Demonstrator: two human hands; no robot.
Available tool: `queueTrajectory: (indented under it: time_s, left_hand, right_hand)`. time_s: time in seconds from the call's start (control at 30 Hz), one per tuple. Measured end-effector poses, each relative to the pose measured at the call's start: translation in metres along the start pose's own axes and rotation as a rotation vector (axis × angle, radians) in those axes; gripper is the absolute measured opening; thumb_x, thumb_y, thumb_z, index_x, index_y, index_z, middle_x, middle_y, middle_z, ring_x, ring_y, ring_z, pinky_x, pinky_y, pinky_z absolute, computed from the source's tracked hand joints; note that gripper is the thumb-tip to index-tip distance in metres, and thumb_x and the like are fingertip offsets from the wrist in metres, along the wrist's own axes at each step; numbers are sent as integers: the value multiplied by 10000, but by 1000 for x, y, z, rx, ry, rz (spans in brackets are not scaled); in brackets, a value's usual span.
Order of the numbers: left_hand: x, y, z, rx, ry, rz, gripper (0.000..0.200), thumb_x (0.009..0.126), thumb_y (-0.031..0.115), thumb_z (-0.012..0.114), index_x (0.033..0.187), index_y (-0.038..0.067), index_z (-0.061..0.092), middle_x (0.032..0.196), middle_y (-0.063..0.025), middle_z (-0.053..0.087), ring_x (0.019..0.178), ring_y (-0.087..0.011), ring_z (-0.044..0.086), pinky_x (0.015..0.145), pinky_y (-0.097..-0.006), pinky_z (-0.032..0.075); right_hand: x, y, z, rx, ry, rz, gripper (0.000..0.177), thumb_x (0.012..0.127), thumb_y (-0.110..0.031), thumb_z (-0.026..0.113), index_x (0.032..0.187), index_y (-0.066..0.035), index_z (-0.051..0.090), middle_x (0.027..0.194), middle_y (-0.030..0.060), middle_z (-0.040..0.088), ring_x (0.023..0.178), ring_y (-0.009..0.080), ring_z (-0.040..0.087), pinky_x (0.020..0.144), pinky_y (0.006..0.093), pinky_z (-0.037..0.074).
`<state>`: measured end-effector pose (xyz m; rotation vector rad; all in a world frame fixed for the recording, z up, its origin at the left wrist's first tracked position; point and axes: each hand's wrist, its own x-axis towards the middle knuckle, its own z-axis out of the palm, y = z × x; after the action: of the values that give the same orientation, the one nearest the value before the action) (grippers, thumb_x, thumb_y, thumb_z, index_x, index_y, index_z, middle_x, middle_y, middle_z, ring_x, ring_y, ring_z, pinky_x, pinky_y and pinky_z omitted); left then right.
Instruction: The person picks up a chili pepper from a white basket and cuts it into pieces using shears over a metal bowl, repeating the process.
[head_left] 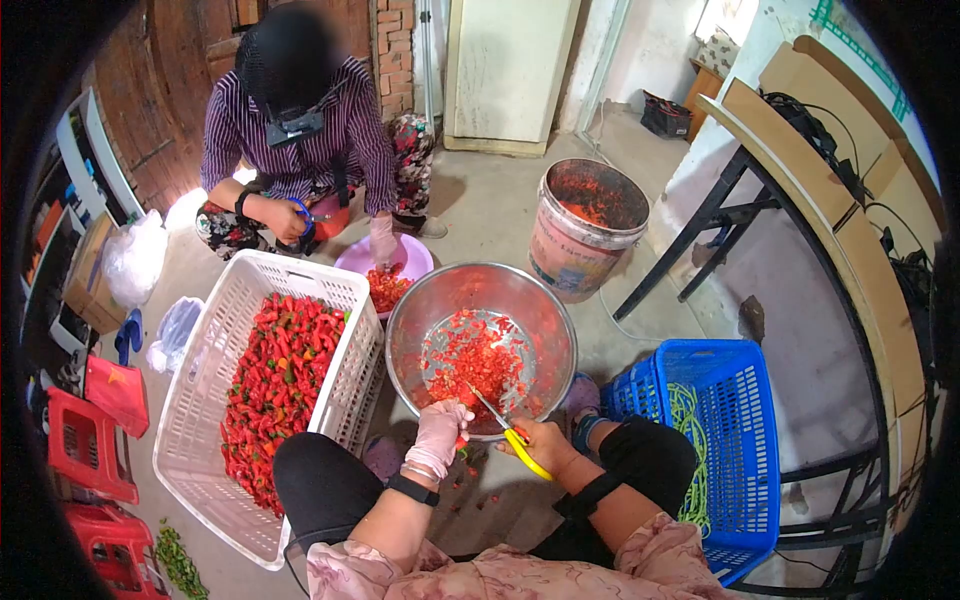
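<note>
1. Head view: at far left I am seeing a white crate (190, 420) sitting heaped with red chilies (275, 385), just beside the person's left knee.
2. The gloved left hand (438, 440) is pinching a small red chili (462, 440), with the fingers closed round it, and is hovering over the near rim of the steel bowl (545, 320).
3. The chili is poking out to the right of that hand, toward the scissors (500, 420). Their blades are slanting up and left over the bowl, and I cannot tell how far apart they are standing.
4. The bare right hand (548, 447) is wrapping closed round the yellow handles, just right of the chili and close to the left hand.
5. At right, a blue crate (740, 360) is holding green stems (688, 420).
6. Everything is resting on a bare concrete floor (480, 200). Across the bowl a co-worker (300, 130) is crouching over a pink basin (400, 255), with a bucket (585, 230) standing to the right of the basin.
</note>
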<state>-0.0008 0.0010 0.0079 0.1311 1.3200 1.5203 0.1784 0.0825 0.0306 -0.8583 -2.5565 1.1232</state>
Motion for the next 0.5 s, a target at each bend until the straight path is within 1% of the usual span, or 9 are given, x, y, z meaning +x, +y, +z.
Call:
queueTrajectory:
  time_s: [0.07,0.1,0.17,0.2,0.3,0.37,0.4,0.47,0.5]
  left_hand:
    - [-2,0,2,45,51,40,199,874,67,486,683,25,522,599,-49,533,439,-114,444,377,-240,383]
    - [-4,1,2,45,51,39,199,874,67,486,683,25,522,599,-49,533,439,-114,444,377,-240,383]
    - [-8,6,3,165,68,98,205,877,84,482,682,35,520,582,-41,521,413,-109,430,362,-243,376]
    - [-7,4,2,166,67,97,205,877,84,482,682,35,520,582,-41,521,413,-109,430,362,-243,376]
    - [-3,2,0,209,77,120,223,883,103,477,672,43,517,585,-33,521,409,-102,428,356,-242,371]
    - [-5,4,0,308,103,133,211,885,118,475,701,34,535,597,-27,530,421,-105,450,358,-244,378]
    - [-6,5,1,308,103,133,211,885,118,475,701,34,535,597,-27,530,421,-105,450,358,-244,378]
    - [-14,11,9,453,154,140,175,877,117,485,759,14,563,609,-43,553,454,-127,498,392,-270,408]
    - [-9,5,5,454,153,139,175,877,117,485,759,14,563,609,-43,553,454,-127,498,392,-270,408]
  right_hand:
    - [1,3,0,40,-7,-12,426,739,-329,705,986,-11,565,764,143,603,692,242,608,637,305,475]
    - [1,5,1,40,-7,-11,426,739,-329,705,986,-11,565,764,143,603,692,242,608,637,305,475]
    - [1,8,3,233,-52,111,410,755,-341,692,971,-13,574,763,112,602,700,196,589,658,281,464]
    - [0,8,2,233,-50,113,410,755,-341,692,971,-13,574,763,112,602,700,196,589,658,281,464]
    - [1,5,-1,356,-109,175,436,778,-352,668,1027,-15,548,780,92,594,715,170,563,681,284,455]
    - [-2,6,1,161,-33,77,451,786,-338,655,1066,-16,508,791,114,592,715,218,576,674,317,458]
    - [-2,8,3,161,-33,77,451,786,-338,655,1066,-16,508,791,114,592,715,218,576,674,317,458]
    - [-2,8,6,-42,26,-63,463,779,-338,654,1075,-25,482,806,153,591,726,280,592,660,350,459]
    - [-2,7,6,-42,27,-61,463,779,-338,654,1075,-25,482,806,153,591,726,280,592,660,350,459]
